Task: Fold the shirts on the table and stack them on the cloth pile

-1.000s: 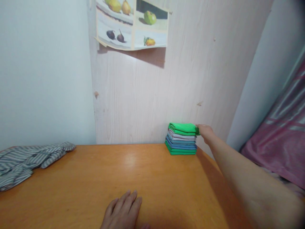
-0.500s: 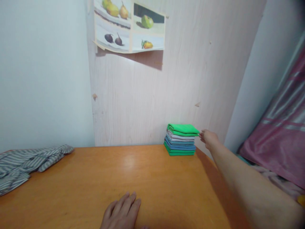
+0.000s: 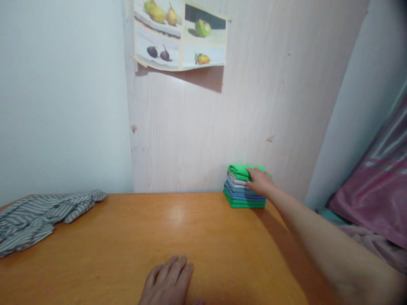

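Observation:
A neat stack of folded cloths [image 3: 244, 198] stands at the back right of the table, in green, pale, blue and grey layers. Its top layer is a bright green folded cloth [image 3: 238, 170]. My right hand [image 3: 260, 180] reaches over the stack's right part; its fingers lie on the green cloth and the thumb, spread apart, is at the front side. Part of the stack is hidden behind this hand. Flat on the table at the near edge rests my left hand [image 3: 168, 281], fingers stretched out, with nothing in it.
The orange-brown wooden table [image 3: 143, 237] meets a pale panel wall at the back. At the left lies a crumpled striped cloth [image 3: 54, 216]. A sheet of fruit pictures [image 3: 181, 38] hangs on the wall. To the right is a pink curtain [image 3: 372, 195] beyond the table's edge.
My right hand has moved left from the stack's right corner onto its top and front. The left hand stays flat on the table. The view has shifted slightly.

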A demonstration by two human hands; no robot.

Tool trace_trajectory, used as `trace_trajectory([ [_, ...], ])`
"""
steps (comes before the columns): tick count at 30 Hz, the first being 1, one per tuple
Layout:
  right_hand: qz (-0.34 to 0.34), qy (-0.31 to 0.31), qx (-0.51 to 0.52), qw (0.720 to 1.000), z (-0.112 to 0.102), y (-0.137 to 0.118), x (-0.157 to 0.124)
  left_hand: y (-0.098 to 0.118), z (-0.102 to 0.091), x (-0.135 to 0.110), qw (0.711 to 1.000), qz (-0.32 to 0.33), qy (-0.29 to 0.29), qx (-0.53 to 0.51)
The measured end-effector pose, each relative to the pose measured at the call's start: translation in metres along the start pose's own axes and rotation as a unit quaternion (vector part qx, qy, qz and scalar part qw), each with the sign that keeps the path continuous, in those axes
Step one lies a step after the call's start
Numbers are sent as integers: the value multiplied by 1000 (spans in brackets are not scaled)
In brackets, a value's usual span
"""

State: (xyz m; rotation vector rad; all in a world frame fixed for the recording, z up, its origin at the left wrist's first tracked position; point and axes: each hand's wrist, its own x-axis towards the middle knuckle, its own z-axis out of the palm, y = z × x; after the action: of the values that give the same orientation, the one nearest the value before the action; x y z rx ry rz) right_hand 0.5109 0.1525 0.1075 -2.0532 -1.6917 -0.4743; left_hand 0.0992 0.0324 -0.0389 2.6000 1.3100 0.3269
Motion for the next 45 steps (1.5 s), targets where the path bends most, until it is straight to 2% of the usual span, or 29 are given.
trace_trajectory([
  [6,18,5,-80,997,0,-8,3,11,-10,-1,1000,-12,-11,-8],
  [10,71,55,-101,991,-3,-9,-1,19,-21,-4,999,-16,-31,4],
  [13,124,112,-99,981,-14,-8,-5,24,-30,-5,998,-21,-57,7],
  [16,159,185,-67,967,-36,-10,-10,26,-31,-6,999,-18,-51,-1],
  [18,162,209,-36,964,-52,-15,-17,25,-29,-7,999,-10,-32,-6],
  [21,156,193,28,968,-68,-31,-35,22,-23,-10,1000,-2,-10,-9],
  [24,133,136,167,967,-68,-57,-67,19,-20,-13,999,13,28,-31],
  [25,130,104,240,957,-65,-69,-82,19,-20,-14,997,19,54,-49],
  [26,130,60,326,935,-60,-81,-97,19,-21,-15,993,24,87,-73],
  [28,145,-29,488,860,-51,-108,-130,23,-26,-17,977,28,156,-140],
  [31,154,-118,594,781,-39,-147,-174,35,-36,-22,942,29,207,-261],
  [34,158,-168,643,731,-33,-176,-203,48,-45,-26,901,10,187,-391],
  [38,170,-183,678,691,-29,-193,-222,55,-54,-27,832,-17,106,-544],
  [42,159,-203,721,643,-27,-200,-232,52,-64,-24,789,-61,90,-604],
  [45,146,-224,753,601,-32,-205,-239,45,-68,-22,769,-64,47,-634],
])
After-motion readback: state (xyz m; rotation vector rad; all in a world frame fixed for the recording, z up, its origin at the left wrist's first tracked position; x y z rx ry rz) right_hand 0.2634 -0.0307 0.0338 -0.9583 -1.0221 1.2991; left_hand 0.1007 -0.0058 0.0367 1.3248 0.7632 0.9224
